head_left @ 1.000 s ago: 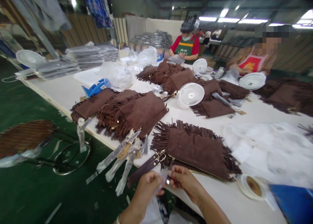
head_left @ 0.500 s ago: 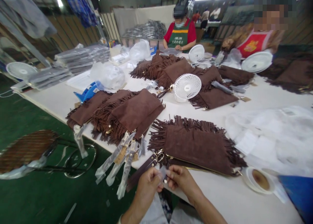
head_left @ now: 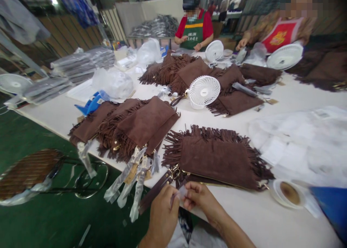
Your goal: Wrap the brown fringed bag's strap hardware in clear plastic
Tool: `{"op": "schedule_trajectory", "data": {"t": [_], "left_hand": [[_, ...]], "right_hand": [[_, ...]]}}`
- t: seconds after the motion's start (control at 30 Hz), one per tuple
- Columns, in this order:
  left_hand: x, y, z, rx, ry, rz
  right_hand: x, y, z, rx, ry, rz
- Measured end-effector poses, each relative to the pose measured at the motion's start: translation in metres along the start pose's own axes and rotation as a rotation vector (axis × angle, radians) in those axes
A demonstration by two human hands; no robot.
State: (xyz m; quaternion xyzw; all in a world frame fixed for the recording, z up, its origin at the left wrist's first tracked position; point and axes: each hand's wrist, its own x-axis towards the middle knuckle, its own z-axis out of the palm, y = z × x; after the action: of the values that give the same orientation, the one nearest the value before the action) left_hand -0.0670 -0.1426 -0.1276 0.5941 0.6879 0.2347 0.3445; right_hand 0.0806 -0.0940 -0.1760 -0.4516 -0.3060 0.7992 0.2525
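Observation:
A brown fringed suede bag (head_left: 217, 157) lies flat at the near edge of the white table (head_left: 252, 219), its brown strap (head_left: 155, 190) hanging over the edge from a gold clasp (head_left: 176, 172). My left hand (head_left: 164, 213) and my right hand (head_left: 200, 197) meet just below the clasp. Both pinch a small clear plastic piece (head_left: 181, 193) between their fingertips, close to the strap's end.
A pile of similar fringed bags (head_left: 130, 128) with plastic-wrapped straps (head_left: 130, 179) lies to the left. A small white fan (head_left: 204, 92) stands mid-table, a tape roll (head_left: 288, 193) at the right. White plastic bags (head_left: 303, 143) lie right. Two other people work at the far side. A stool (head_left: 29, 168) stands on the green floor.
The view has tilted slightly downward. My hands stay together at the strap, working the clear plastic piece; my left hand has come a little further into view.

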Motion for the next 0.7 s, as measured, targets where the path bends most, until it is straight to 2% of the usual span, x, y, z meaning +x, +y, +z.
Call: {"op": "schedule_trajectory", "data": {"t": [0.07, 0.17, 0.27, 0.37, 0.53, 0.7], "left_hand": [[0.002, 0.004, -0.005, 0.072, -0.008, 0.063], [0.004, 0.010, -0.011, 0.081, -0.051, 0.103], [0.006, 0.011, -0.010, -0.087, -0.096, -0.030], [0.006, 0.007, -0.008, -0.162, -0.089, -0.149], [0.004, 0.002, -0.007, -0.134, -0.072, -0.174], [0.005, -0.005, -0.002, -0.171, -0.097, -0.177]], "right_hand": [[0.000, 0.001, 0.000, 0.019, -0.014, 0.000], [0.002, 0.003, 0.003, 0.002, 0.042, -0.010], [0.003, 0.004, 0.006, 0.019, 0.081, -0.040], [-0.001, 0.001, 0.004, 0.103, 0.026, -0.041], [-0.008, -0.008, 0.000, 0.153, -0.064, -0.017], [0.004, -0.004, 0.006, 0.066, 0.091, 0.045]]}}
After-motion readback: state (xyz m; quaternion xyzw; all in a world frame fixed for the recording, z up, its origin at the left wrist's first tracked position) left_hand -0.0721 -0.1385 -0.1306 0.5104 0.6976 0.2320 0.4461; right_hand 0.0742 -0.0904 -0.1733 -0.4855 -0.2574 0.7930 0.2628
